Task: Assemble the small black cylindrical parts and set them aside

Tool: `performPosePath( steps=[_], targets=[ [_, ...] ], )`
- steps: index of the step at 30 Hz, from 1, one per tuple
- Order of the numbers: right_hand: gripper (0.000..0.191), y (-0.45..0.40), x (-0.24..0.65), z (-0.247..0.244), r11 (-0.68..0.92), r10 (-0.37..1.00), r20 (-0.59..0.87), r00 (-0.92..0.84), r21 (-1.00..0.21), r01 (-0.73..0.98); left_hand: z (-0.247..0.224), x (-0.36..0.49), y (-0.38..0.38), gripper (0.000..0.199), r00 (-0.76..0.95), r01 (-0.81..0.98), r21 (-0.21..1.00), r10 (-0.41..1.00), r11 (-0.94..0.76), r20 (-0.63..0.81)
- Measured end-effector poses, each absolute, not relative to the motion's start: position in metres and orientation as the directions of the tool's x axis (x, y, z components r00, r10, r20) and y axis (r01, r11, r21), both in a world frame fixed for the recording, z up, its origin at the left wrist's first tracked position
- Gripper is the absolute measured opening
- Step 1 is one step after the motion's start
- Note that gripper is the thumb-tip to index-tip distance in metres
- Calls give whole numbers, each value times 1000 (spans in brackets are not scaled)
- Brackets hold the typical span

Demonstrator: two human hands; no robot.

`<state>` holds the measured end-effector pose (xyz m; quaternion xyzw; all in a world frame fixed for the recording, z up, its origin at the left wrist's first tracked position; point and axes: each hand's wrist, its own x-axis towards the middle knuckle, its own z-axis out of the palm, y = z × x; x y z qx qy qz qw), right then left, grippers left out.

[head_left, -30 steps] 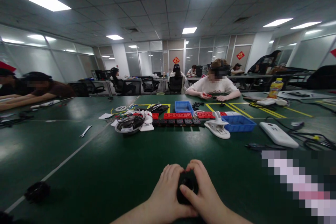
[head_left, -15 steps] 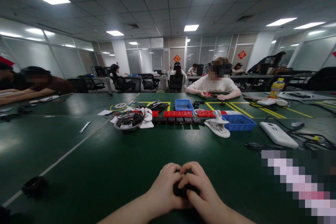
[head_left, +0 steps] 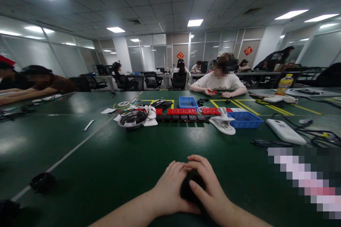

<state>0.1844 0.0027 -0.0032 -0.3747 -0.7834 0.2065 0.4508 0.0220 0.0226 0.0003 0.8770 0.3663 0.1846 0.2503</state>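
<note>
At the near edge of the view, between two bare hands, we find a rounded, smooth-looking black object [head_left: 187, 189], largely covered by the fingers. The left hand [head_left: 169, 186] curls around its left side, fingers on the far side and thumb along the near side; the right hand [head_left: 213, 186] closes from the right, its fingers arched over the top and its thumb laid across the face turned toward us. Both hands are thus wrapped about the piece, their fingers meeting just beyond it. We note the governing relation: the object lies inside the grip, right of the left palm and left of the right palm, with neither hand clearly nearer. Its long axis, if any, we cannot tell.

Farther out, well apart on the left hand's side, we see a dark, ring-like black piece [head_left: 42, 182] on the green smooth tabletop [head_left: 119, 170]. Beyond the hands stand a white plastic clip with a broad base [head_left: 222, 126] and, touching or just beside it, a blue rectangular plastic tray [head_left: 247, 124]. To their left we mark a row of red rectangular blocks [head_left: 181, 111].
</note>
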Motion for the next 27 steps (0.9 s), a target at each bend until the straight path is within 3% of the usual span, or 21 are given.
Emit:
performPosePath(
  steps=[4, 9, 18, 27],
  targets=[
    [35, 9, 185, -12, 578, 806, 556, -205, -662, 477, 1, 21, 21, 80, 635, 570, 576, 759, -586, 143],
    [30, 9, 183, -9, 541, 833, 521, -186, -695, 474, -1, 23, 21, 78, 546, 603, 604, 822, -520, 162],
    [23, 5, 176, 2, 454, 886, 412, -210, -686, 569, -8, 28, 18, 33, 510, 647, 512, 820, -565, 260],
    [4, 4, 182, 8, 608, 786, 462, -412, -701, 373, -2, 26, 20, 32, 577, 593, 558, 790, -580, 209]
  ],
)
